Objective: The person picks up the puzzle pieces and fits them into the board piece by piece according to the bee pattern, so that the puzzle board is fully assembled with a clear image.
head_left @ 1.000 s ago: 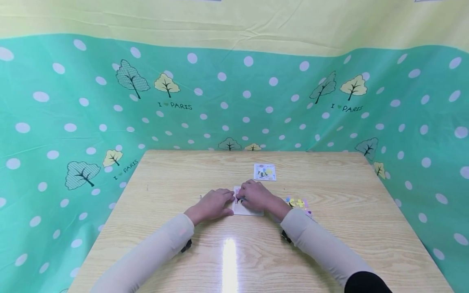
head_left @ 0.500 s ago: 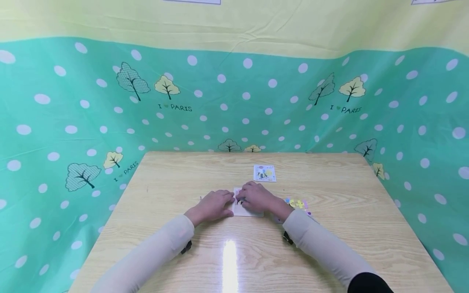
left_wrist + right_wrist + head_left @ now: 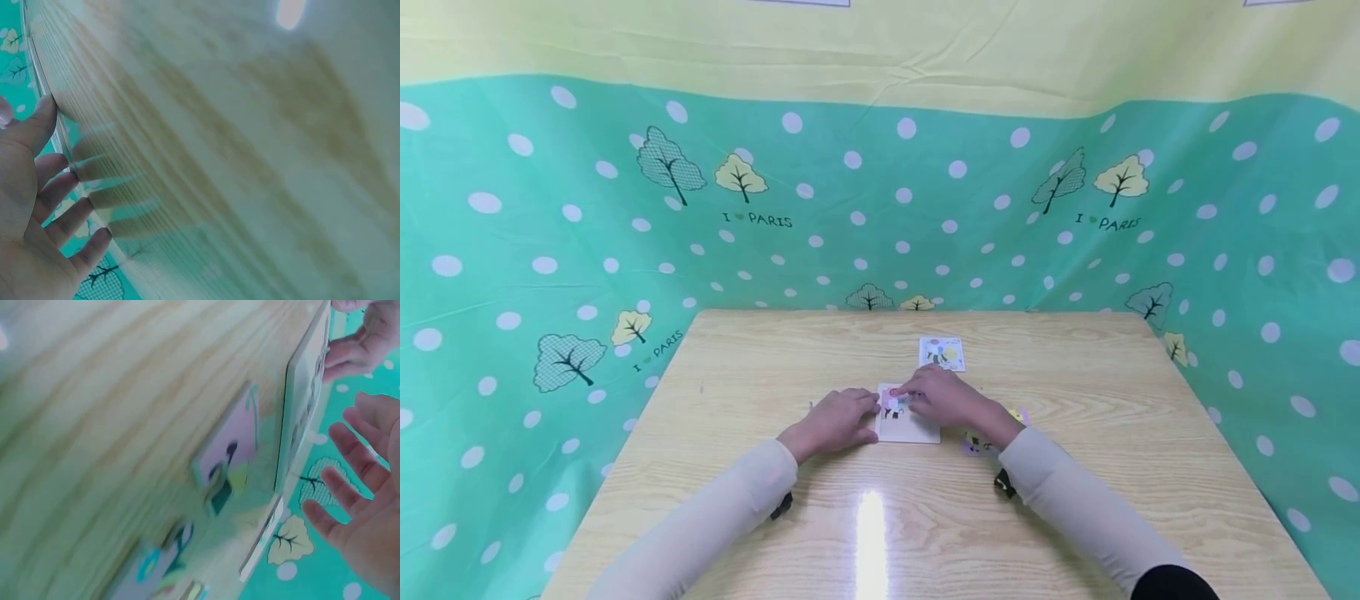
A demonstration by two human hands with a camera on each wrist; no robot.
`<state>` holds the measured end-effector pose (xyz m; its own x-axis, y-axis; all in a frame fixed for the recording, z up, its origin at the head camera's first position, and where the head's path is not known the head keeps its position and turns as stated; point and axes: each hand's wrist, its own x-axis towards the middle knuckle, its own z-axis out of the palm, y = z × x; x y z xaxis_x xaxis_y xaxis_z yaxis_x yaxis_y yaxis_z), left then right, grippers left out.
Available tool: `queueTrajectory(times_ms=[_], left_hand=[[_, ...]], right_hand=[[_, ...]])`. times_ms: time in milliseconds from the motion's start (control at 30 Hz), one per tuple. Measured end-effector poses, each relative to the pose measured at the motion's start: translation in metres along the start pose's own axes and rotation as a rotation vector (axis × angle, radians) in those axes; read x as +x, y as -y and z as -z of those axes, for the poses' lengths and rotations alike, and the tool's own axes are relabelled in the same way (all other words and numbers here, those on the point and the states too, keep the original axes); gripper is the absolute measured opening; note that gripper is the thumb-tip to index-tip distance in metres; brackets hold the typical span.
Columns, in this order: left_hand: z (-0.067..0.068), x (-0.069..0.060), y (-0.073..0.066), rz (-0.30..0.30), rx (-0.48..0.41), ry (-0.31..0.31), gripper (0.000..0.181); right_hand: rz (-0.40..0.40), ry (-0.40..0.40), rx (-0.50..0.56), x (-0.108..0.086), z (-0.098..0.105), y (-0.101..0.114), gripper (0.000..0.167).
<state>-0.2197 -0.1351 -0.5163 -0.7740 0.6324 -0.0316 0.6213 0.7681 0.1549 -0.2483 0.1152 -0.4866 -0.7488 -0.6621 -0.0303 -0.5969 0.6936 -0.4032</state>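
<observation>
Beyond the board (image 3: 910,432): picture card (image 3: 942,353) | left hand (image 3: 837,421) touching edge, right hand (image 3: 947,396) above, both relaxed | wrist (image 3: 1002,423) half-hiding loose pieces (image 3: 976,442)

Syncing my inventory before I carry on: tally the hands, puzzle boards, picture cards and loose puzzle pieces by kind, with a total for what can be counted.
Hands: 2, left hand and right hand
White puzzle board: 1
Picture card: 1
Loose puzzle pieces: partly hidden, no sure count
Total counted: 4

Dotted green cloth (image 3: 737,275) hangs behind a wooden table (image 3: 760,358).
</observation>
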Motion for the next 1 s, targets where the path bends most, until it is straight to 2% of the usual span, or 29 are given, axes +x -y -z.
queueTrajectory(times_ms=[167, 367, 667, 867, 1000], left_hand=[[-0.001, -0.001, 0.001, 0.008, -0.001, 0.005, 0.056], [0.0, -0.001, 0.0, 0.028, -0.021, 0.017, 0.057], [0.0, -0.001, -0.001, 0.026, -0.027, 0.013, 0.057], [-0.001, 0.0, 0.0, 0.027, -0.017, 0.011, 0.058], [-0.001, -0.001, 0.0, 0.024, -0.013, 0.011, 0.058]], right_hand=[[-0.042, 0.006, 0.028, -0.007, 0.005, -0.011, 0.034], [-0.053, 0.001, 0.016, -0.018, 0.007, -0.025, 0.034], [-0.081, -0.023, 0.044, -0.045, 0.011, -0.041, 0.036], [-0.163, -0.038, 0.114, -0.062, 0.013, -0.051, 0.038], [-0.155, -0.06, 0.096, -0.072, 0.014, -0.058, 0.036]])
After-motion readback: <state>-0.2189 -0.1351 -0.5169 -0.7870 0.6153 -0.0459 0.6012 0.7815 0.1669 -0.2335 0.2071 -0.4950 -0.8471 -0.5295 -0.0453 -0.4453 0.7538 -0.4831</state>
